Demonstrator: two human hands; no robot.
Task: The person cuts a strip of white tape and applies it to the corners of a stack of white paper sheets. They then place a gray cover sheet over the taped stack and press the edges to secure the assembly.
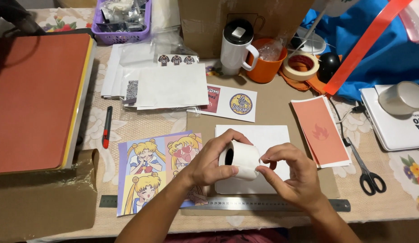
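— Now, what are we holding over the table?

— We are holding a small white roll of tape [240, 159] just above a blank white sheet of paper [268, 139]. Our left hand [214, 164] is wrapping around the roll, with the fingers closed on its curved side, so the dark hollow core is facing to the left. Our right hand [288, 173] is pinching at the outer edge of the roll with thumb and fingertips pressed together, on what seems to be the loose end, though we cannot see the end itself.

— How is it going to handle, in our opinion?

— We are judging it as light and rather stiff, because of the core inside. The surface is looking smooth and matte, not slippery. We think the best hold is around the curved side, as the left hand is doing, because squeezing too hard could press the roll out of shape.

— And what is lying around it?

— Below our hands a long steel ruler [263, 204] is lying flat, hard and shiny. To the left a glossy printed sheet with cartoon girls [151, 171] is resting on the lace tablecloth [128, 123]. To the right we are seeing an orange card with a flame shape [319, 130] and black-handled scissors [367, 171]. Farther back a white mug with a black lid [236, 45] is standing upright beside an orange cup [265, 63], and a beige ring of masking tape [301, 65] is lying near them.
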